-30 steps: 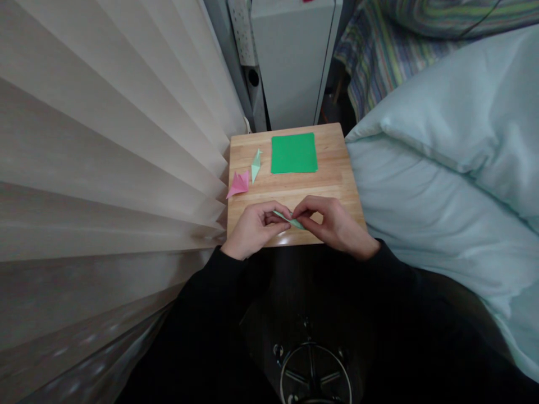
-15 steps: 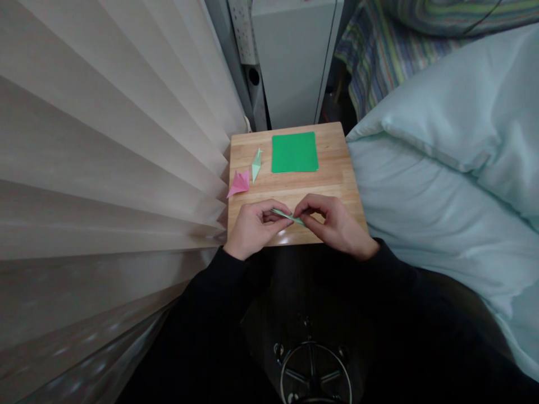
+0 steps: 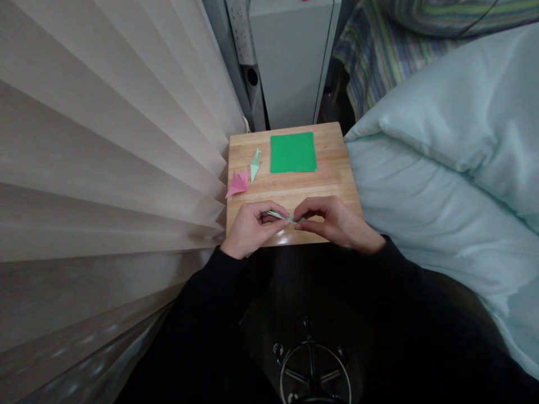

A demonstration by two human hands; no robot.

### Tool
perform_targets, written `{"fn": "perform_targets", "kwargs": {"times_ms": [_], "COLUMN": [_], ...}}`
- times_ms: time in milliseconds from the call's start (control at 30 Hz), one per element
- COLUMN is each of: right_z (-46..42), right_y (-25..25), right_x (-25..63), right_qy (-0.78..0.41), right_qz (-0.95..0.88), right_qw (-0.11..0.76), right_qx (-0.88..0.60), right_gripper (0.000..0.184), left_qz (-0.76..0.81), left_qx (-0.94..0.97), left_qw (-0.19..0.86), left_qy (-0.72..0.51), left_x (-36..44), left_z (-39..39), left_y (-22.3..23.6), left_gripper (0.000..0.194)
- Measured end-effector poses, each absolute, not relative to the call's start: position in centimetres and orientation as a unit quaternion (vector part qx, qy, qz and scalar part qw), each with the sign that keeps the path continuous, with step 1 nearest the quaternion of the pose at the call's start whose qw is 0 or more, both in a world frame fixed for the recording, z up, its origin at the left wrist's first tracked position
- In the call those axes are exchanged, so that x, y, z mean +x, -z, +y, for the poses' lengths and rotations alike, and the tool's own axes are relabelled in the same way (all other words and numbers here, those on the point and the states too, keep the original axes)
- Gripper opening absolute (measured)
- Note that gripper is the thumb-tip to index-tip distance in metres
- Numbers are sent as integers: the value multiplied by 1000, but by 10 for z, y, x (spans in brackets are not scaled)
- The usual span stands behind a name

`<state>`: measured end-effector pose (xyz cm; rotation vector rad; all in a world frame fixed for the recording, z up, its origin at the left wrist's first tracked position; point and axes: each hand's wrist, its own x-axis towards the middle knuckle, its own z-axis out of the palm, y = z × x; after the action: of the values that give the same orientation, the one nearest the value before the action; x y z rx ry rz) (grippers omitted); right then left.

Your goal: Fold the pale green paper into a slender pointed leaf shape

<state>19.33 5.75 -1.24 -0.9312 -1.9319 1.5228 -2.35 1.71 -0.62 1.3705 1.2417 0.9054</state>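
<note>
A narrow, folded light green origami paper [image 3: 277,215] is held over the near edge of the wooden table [image 3: 337,179]. My left hand [image 3: 255,226] pinches it between thumb and fingers near its middle. From the other side, my right hand [image 3: 332,222] pinches its right end between thumb and forefinger. Much of the paper is hidden by my fingers. Beyond my left hand lie a pink origami figure [image 3: 238,182] and a pale green origami figure [image 3: 255,165]. Farther back rests a stack of square green paper [image 3: 293,152].
A pleated curtain [image 3: 126,140] hangs along the table's left side. Pale blue bedding [image 3: 421,185] borders it on the right. Behind stands a white cabinet [image 3: 290,62]. Below the near edge shows a round metal chair base [image 3: 315,370].
The right part of the light green paper now looks bent at my fingertips. My right thumb has moved slightly left. The other papers stay in place.
</note>
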Motion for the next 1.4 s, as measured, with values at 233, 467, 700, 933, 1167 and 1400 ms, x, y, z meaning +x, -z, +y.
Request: {"fn": "perform_targets", "kwargs": {"times_ms": [233,467,700,933,1167,1400], "right_z": [59,55,50,51,56,55], "right_y": [15,12,14,14,15,13], "right_x": [194,190,184,186,194,193], "right_qy": [-583,-536,-372,-383,-387,-393], "right_qz": [-697,-726,-808,-807,-815,-812], "right_qw": [224,227,279,300,286,294], "right_qx": [-351,-367,-363,-335,-323,-317], "right_gripper": [12,12,7,9,10,9], "left_qz": [511,511,549,557,580,541], "left_qx": [573,591,592,581,598,637], "left_qw": [533,522,489,492,457,438], "left_qy": [-356,-344,-329,-331,-312,-331], "left_x": [-25,-23,-20,-25,-36,-30], "left_z": [18,18,19,21,23,22], "left_y": [9,15,15,17,13,17], "left_gripper": [18,14,11,14,15,11]}}
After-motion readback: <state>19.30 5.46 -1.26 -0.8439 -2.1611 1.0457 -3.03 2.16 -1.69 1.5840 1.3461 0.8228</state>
